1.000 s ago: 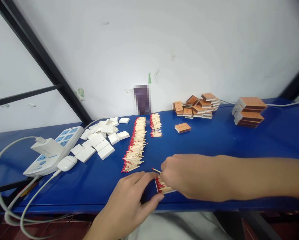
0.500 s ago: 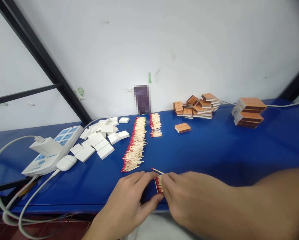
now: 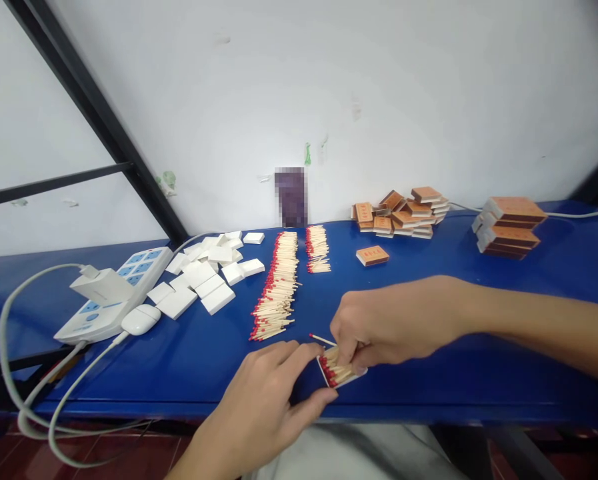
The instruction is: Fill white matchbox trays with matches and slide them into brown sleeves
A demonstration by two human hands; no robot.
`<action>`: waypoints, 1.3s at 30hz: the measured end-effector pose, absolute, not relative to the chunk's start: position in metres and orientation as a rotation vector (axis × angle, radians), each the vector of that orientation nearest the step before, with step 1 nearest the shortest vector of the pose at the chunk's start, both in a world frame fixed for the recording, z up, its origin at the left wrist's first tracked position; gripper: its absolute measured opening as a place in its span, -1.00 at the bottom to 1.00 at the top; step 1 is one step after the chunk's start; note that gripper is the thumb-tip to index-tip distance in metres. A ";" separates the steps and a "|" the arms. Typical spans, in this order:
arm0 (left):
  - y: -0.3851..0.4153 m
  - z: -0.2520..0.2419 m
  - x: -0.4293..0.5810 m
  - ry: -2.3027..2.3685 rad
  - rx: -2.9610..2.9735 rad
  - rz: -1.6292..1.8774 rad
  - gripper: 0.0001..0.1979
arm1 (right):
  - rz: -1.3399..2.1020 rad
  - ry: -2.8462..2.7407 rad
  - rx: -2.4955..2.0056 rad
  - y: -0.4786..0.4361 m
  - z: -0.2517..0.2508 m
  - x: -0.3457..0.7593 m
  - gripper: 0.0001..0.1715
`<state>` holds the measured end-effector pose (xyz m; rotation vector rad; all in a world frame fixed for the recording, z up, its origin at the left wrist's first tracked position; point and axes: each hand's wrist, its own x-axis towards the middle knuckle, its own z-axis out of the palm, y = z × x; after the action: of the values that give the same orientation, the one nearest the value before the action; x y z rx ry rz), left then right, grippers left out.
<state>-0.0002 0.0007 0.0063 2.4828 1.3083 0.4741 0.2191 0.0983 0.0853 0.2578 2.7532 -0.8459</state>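
Note:
A white matchbox tray (image 3: 349,381) filled with red-tipped matches (image 3: 331,371) lies near the table's front edge. My left hand (image 3: 273,387) grips it at its left end, thumb at the near side and index finger at the far side. Over the tray's right part, my right hand (image 3: 379,330) has its fingers curled and pressed together on the matches, partly hiding them. One loose match (image 3: 323,339) lies just beyond the tray. Farther off stretches a long row of matches (image 3: 281,280), heads to the left, with a shorter row (image 3: 317,249) beside it.
White trays (image 3: 199,273) lie heaped at left, near a power strip (image 3: 113,300) with a charger, a white earbud case (image 3: 141,319) and cables. Orange matchbox sleeves (image 3: 403,213) are piled by the wall. One matchbox (image 3: 372,256) lies apart; stacked boxes (image 3: 511,223) stand at right.
My right hand has lifted and shifted away from me and to the right, uncovering more of the tray and its matches. The left hand keeps its grip. The view has shifted slightly.

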 end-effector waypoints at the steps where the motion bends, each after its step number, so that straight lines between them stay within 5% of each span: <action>1: 0.001 0.006 0.000 1.304 2.480 0.473 -0.69 | -0.933 2.736 0.248 0.103 0.083 0.219 -0.77; 21: 0.002 0.008 0.000 1.292 2.490 0.477 -0.82 | -0.877 2.828 0.418 0.105 0.073 0.218 -0.95; 39: 0.001 0.008 0.001 1.284 2.519 0.488 -0.71 | -0.572 3.016 0.614 0.091 0.079 0.217 -0.79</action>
<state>0.0014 0.0008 0.0079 2.5194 1.2838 0.4882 0.2166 0.0914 0.0785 0.6138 3.0159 -0.5717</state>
